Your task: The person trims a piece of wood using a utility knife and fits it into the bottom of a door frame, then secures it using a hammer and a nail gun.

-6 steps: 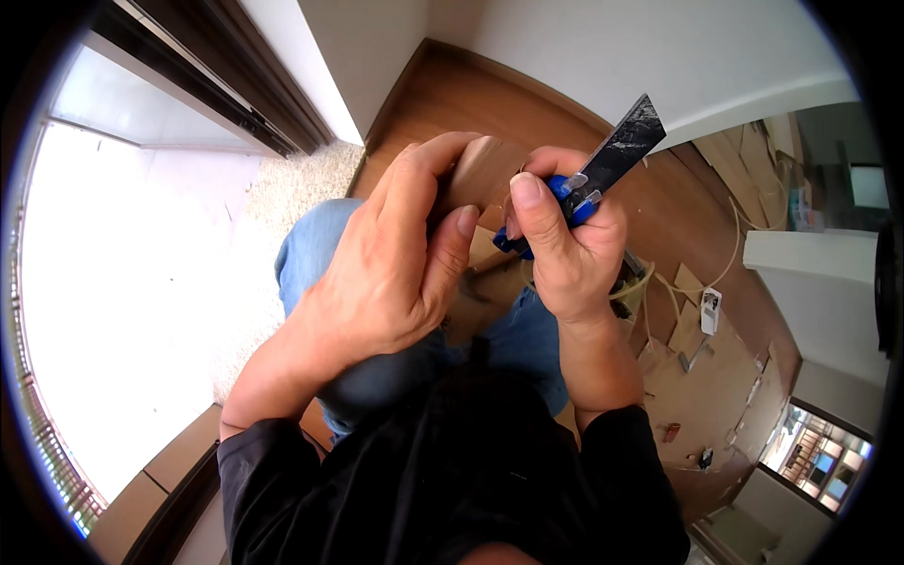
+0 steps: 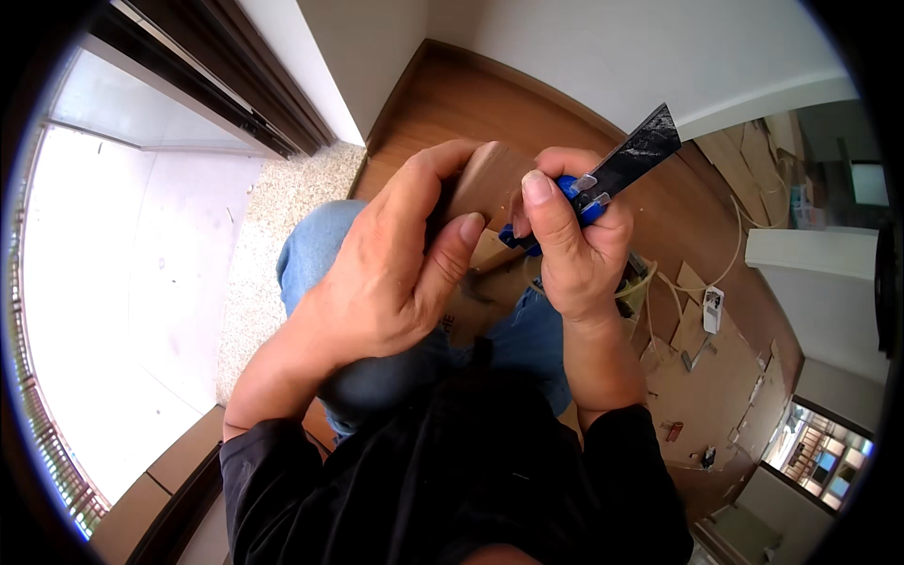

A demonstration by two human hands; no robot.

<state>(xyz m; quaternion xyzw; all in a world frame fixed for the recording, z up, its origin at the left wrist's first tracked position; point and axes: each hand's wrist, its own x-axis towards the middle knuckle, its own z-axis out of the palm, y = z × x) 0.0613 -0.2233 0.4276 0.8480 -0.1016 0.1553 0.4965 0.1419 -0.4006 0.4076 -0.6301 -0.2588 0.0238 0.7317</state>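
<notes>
My left hand (image 2: 379, 259) is closed around a brown wood-look piece (image 2: 486, 185), its thumb along the near side and its fingers over the far side. The lower part of that piece is hidden by the hand. In my right hand (image 2: 576, 259) is a blue utility knife (image 2: 642, 151) with a broad dark blade that points up and to the right, away from the wood-look piece. My right thumb and fingers are bent around its blue body. The rear of the knife stays near the wood-look piece; I cannot tell if they touch.
Brown wood flooring (image 2: 499, 99) runs to the white walls ahead. Cardboard sheets (image 2: 702, 405) lie at the right, with a pale hose (image 2: 730, 259), a white device (image 2: 713, 311) and small tools. A pebbled sill (image 2: 273, 207) borders a bright doorway at the left. My knees are bent below.
Both hands have shifted slightly to the right and a little down, the wood-look piece and the knife moving with them. Both grips look the same.
</notes>
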